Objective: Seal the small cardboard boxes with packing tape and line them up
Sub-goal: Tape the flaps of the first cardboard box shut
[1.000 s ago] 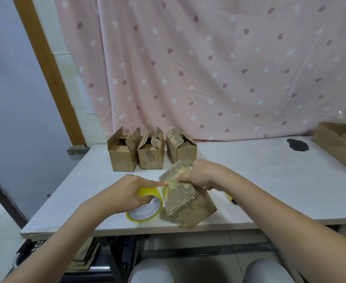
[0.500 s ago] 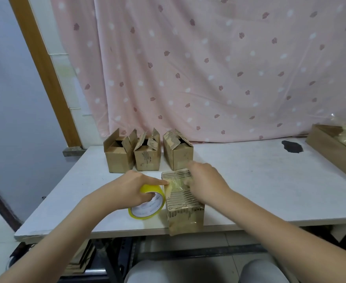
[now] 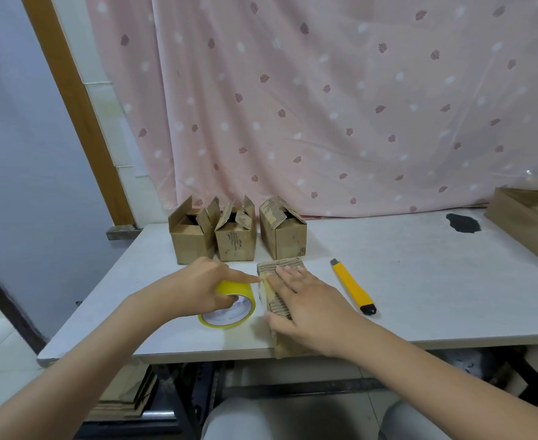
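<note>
Cardboard dominates the white table (image 3: 420,281): three open boxes (image 3: 236,236) stand in a row near its back-left corner, flaps up. Nearer the front edge, the left hand (image 3: 194,290) grips the yellow tape roll (image 3: 229,308), fingers curled round it and forefinger pointing at the box (image 3: 280,300) just beside it, while the right hand (image 3: 312,308) lies flat on that box's top, fingers straight and slightly spread, pressing down. Right of them lies a yellow knife (image 3: 353,287), with a tray (image 3: 528,223) at the right edge.
</note>
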`<act>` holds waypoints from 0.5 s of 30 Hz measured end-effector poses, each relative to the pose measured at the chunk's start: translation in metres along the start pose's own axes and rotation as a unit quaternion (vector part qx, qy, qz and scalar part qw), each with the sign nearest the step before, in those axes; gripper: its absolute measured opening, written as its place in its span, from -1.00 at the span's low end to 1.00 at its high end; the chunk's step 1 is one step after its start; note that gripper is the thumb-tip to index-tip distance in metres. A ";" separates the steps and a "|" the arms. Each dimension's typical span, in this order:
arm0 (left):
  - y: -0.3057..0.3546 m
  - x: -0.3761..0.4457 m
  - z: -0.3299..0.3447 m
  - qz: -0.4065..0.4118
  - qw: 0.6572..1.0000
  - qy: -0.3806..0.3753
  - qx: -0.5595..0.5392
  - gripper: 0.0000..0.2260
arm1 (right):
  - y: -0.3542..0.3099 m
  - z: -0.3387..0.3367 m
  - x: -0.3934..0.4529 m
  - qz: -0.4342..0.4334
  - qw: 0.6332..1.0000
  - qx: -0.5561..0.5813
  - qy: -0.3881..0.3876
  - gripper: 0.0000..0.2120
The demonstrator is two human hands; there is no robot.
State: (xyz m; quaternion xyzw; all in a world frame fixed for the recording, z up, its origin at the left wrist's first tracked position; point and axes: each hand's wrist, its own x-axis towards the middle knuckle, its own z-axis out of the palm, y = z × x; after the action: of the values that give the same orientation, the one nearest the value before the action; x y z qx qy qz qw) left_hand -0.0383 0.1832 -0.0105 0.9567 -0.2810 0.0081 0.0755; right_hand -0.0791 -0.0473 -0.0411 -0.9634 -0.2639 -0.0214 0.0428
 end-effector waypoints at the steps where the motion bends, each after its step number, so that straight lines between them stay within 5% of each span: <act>1: -0.001 -0.001 0.002 -0.003 1.000 -0.002 -0.005 -0.54 | -0.001 0.000 0.000 0.004 1.000 0.002 -0.003 -0.33; 15: -0.004 0.001 0.004 -0.024 0.999 -0.029 -0.015 -0.55 | -0.006 -0.005 0.000 0.024 0.999 -0.008 -0.026 -0.36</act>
State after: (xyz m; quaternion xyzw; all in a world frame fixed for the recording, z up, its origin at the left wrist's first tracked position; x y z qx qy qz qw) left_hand -0.0351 0.1856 -0.0154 0.9617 -0.2601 -0.0257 0.0822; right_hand -0.0828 -0.0425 -0.0361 -0.9700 -0.2414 0.0023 0.0287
